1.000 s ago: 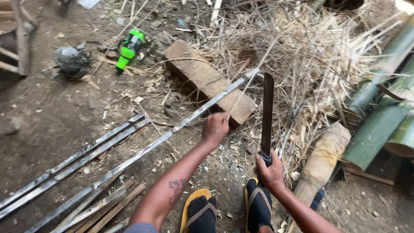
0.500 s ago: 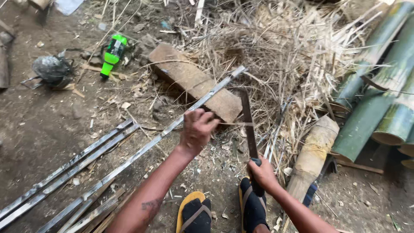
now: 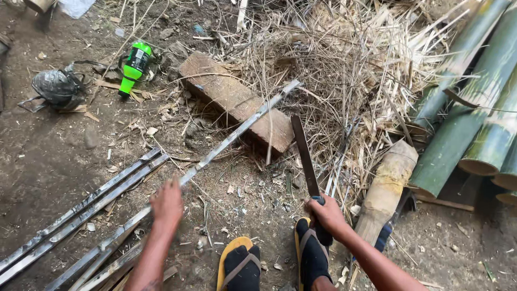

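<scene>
A long, flat, split bamboo strip lies slantwise over a rough wooden block, its near end by the feet. The left hand rests on the strip short of the block, blurred, so I cannot tell its finger state. Right of the block, the right hand is clenched around a dark, straight machete, blade pointing up toward dry straw.

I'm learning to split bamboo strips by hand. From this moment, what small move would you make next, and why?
Probably close the left hand firmly on the long bamboo strip before chopping. The strip lies propped across the wooden block, the hand sits on its lower stretch, blurred, and the right hand holds the machete with its blade close to the block. A steady strip seems safer.
</scene>
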